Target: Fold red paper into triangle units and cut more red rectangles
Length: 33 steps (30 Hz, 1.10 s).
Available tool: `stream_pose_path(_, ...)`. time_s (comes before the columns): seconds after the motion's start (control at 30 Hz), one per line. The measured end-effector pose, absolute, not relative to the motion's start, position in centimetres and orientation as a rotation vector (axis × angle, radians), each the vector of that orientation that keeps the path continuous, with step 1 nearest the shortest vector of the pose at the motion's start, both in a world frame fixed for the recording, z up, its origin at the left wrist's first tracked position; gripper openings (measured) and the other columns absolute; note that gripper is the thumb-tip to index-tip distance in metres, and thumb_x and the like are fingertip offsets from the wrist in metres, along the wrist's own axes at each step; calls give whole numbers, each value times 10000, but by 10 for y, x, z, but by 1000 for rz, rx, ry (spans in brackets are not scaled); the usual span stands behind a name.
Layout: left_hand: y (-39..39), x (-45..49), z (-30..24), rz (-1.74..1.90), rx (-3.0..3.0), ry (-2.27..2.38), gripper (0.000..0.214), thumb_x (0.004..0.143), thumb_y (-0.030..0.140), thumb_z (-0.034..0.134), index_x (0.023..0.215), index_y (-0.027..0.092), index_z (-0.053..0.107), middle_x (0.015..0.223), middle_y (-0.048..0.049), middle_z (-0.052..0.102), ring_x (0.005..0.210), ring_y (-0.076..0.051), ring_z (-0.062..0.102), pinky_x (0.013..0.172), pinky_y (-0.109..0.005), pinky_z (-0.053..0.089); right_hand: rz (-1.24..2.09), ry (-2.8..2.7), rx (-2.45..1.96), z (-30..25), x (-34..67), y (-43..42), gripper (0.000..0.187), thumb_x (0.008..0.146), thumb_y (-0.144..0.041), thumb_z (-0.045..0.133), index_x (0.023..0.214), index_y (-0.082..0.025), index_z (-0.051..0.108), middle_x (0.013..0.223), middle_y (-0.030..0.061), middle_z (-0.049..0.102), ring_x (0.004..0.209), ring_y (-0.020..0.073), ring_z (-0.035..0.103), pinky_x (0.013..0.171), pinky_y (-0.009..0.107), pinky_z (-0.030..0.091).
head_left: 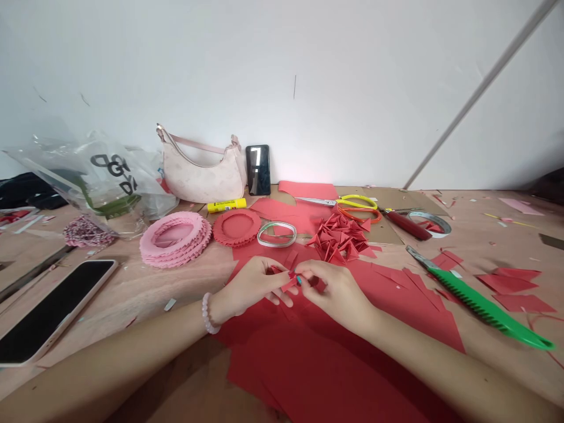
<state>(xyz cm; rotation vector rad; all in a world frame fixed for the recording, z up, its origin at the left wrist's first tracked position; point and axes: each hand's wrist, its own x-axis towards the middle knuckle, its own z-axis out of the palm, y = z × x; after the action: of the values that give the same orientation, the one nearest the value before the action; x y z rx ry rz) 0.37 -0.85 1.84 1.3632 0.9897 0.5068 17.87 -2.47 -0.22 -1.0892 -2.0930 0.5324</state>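
My left hand and my right hand meet above the red paper sheets, pinching a small folded piece of red paper between their fingertips. A pale pink bead bracelet circles my left wrist. Just beyond my hands lies a heap of folded red paper triangles. To its left sit a red paper ring and a stack of pink paper rings. Red paper strips lie to the right of my right hand.
A smartphone lies left on the wooden table. Along the back stand a plastic bag, pink handbag, upright phone and glue stick. Yellow-handled scissors and a green serrated tool lie right.
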Motion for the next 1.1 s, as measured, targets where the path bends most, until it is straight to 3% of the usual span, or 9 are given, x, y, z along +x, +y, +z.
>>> stream_pose_path(0.43,-12,7,14,525,1486,1031,205,769,243,463,728,123,624,784,-69,679,593,-141,656,481,-167,444,-7,-2357,-1052,-5,180,-28,229,836,-132,371,651,-194,491,542,23,508,503,143,436,510,270,347)
stream_pose_path(0.5,-12,7,14,538,1470,1030,200,770,239,470,739,119,628,774,-72,678,606,-141,657,485,-162,444,66,-2363,-1018,-4,181,-27,237,840,-136,372,651,-188,504,562,31,522,527,150,450,540,284,364)
stream_pose_path(0.63,-11,7,14,586,1410,1020,202,769,272,512,820,125,643,790,-71,674,647,-145,658,512,-168,465,646,-2113,-1041,1,183,-22,168,849,-160,392,771,-198,537,726,33,581,654,152,529,594,262,414)
stream_pose_path(0.73,-11,6,15,591,1401,1007,220,783,296,510,839,137,652,863,-72,670,675,-141,658,539,-173,480,942,-1989,-1078,3,184,-18,176,854,-173,387,741,-200,519,728,5,558,665,132,528,598,236,416)
stream_pose_path(0.9,-12,6,15,582,1419,998,216,779,300,527,827,132,654,800,-67,675,689,-151,657,560,-187,489,931,-2127,-1110,2,186,-17,219,856,-176,367,650,-197,440,614,-32,458,556,103,431,522,209,354)
stream_pose_path(1.1,-9,4,17,504,1357,973,258,762,351,565,860,128,650,801,-81,677,723,-176,659,618,-233,504,735,-2244,-1104,2,186,-17,213,873,-198,339,671,-197,406,609,-31,444,529,98,416,516,207,340)
